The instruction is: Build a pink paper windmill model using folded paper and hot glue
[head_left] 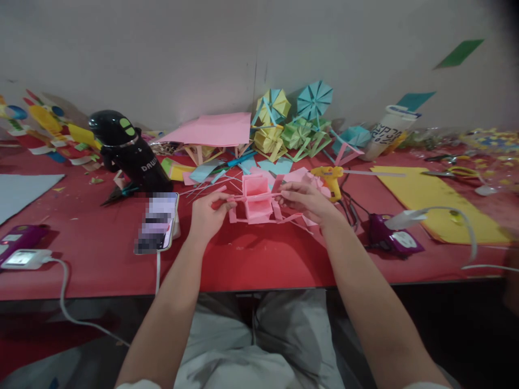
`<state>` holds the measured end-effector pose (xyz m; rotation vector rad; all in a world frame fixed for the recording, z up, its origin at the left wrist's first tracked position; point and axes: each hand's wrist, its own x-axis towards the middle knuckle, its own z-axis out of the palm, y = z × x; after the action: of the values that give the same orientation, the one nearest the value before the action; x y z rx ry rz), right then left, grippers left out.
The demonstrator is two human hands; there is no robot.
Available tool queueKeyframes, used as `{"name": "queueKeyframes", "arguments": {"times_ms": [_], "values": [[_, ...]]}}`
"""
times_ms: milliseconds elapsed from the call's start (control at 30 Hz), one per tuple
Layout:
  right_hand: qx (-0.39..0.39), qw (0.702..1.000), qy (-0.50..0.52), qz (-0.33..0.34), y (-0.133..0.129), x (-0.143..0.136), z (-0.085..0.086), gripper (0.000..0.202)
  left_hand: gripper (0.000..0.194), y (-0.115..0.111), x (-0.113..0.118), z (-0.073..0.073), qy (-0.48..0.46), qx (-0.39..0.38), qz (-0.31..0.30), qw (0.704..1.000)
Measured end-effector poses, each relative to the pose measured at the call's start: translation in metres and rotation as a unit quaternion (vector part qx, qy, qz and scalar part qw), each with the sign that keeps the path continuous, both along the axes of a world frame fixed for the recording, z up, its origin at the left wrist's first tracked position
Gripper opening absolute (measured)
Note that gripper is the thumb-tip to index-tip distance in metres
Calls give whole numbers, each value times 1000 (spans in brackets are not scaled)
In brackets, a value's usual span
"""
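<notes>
Between my hands, over the red table, is a pink folded-paper model (258, 202) with a boxy, slotted middle and thin paper strips around it. My left hand (211, 213) pinches the left side of its strip frame between thumb and fingers. On the other side, my right hand (302, 201) has thumb and fingertips closed on the right end of a thin pink strip crossing the model. Just behind my right hand lie more pink paper pieces (322, 183) and a yellow glue gun (330, 178).
Finished paper wheels (314, 101) in yellow, blue and green stand against the wall. A black bottle (132, 154) and a phone (158, 222) are left. Right are a purple power strip (395, 236), yellow paper sheets (441, 210), scissors (456, 172) and a white cup (387, 135).
</notes>
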<state>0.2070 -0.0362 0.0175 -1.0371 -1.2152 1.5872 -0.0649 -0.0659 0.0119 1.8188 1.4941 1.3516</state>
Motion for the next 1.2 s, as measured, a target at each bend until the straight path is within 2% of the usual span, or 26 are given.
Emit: {"name": "queueKeyframes", "arguments": {"times_ms": [700, 1200], "values": [[6, 1000, -14, -8, 2, 0, -2, 32, 4, -2, 0, 0, 7, 10, -10, 1000], [3, 1000, -6, -10, 4, 0, -4, 35, 10, 0, -2, -3, 26, 16, -16, 999]]}}
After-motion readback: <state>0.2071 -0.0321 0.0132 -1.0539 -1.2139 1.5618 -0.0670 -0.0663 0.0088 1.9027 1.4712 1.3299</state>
